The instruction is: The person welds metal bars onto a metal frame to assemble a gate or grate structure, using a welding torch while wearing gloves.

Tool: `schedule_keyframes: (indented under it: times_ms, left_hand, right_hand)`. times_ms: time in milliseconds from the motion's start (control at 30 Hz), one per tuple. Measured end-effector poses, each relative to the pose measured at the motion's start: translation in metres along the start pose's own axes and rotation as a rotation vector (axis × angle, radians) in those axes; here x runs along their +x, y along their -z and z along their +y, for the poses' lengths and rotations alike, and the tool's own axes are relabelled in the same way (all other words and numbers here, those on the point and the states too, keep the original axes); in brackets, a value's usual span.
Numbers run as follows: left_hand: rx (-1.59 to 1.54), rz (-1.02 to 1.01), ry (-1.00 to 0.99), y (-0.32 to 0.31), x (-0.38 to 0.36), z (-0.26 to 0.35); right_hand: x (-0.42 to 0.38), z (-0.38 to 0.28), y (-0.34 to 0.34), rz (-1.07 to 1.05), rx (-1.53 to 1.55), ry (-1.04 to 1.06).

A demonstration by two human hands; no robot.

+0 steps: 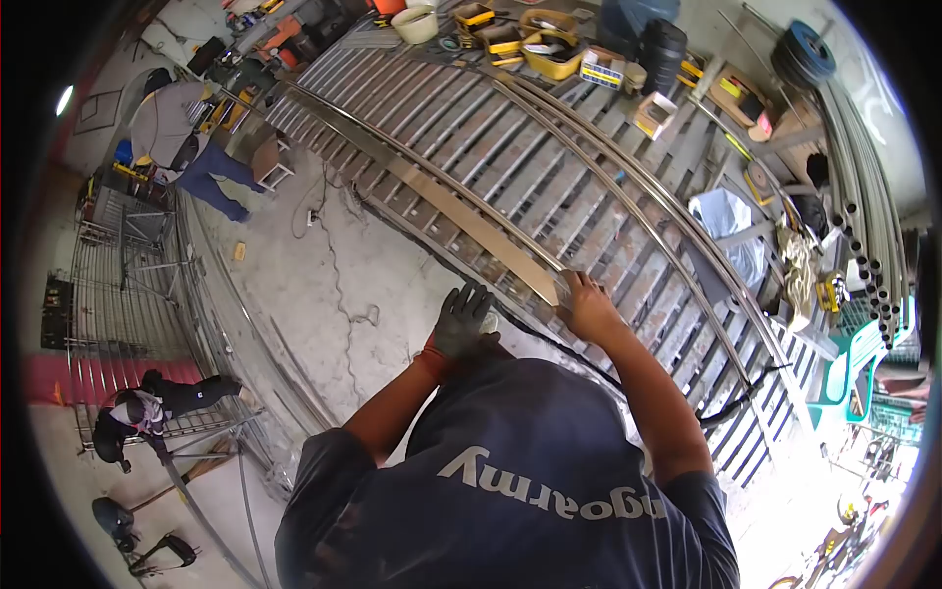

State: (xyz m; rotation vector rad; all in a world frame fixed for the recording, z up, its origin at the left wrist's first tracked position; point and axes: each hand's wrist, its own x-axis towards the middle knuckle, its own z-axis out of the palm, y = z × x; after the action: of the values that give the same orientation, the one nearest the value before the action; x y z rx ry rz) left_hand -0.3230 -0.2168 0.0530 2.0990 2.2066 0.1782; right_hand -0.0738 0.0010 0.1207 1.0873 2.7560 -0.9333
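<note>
Metal workshop w/ a concrete floor [294,285]; across the middle lies a big curved steel grille [549,167] of parallel bars, flat on low supports, w/ tool boxes and yellow trays [549,54] at its far end and a stack of steel tubes [863,196] on the right. We stand at the near edge of the grille. Our right hand [587,306], bare, has its fingers closed on the near end of a long flat metal strip [471,221] that lies lengthwise over the bars. Our left hand [461,319], in a dark glove, rests w/ fingers spread loosely at the grille's edge, holding nothing as far as we can tell.

Progress, as we judge it: bars and curved rails look already assembled; the strip is laid on but only hand-held, not fixed, so positioning is under way and fastening is left. Two other people work on the floor at left, by a second grille [128,285].
</note>
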Motion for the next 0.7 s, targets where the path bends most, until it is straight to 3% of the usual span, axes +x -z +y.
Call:
schedule_keyframes:
  times_ms: [167, 200, 433, 600, 700]
  left_hand:
    - [-0.005, 0.069, -0.001, -0.014, 0.005, -0.088]
    - [0.035, 0.185, -0.03, -0.007, 0.004, -0.103]
    - [-0.233, 0.083, 0.134, 0.006, -0.023, -0.225]
    - [-0.357, 0.11, 0.201, 0.022, -0.021, -0.291]
    - [-0.518, 0.202, 0.285, 0.008, -0.003, -0.312]
  right_hand:
    - [0.076, -0.036, -0.025, 0.016, -0.021, -0.065]
    - [0.094, -0.039, -0.034, 0.036, -0.023, -0.089]
    - [0.174, -0.061, -0.073, 0.155, 0.003, -0.3]
    - [0.189, -0.036, -0.092, 0.177, -0.009, -0.304]
    - [0.192, -0.033, -0.089, 0.012, -0.137, -0.353]
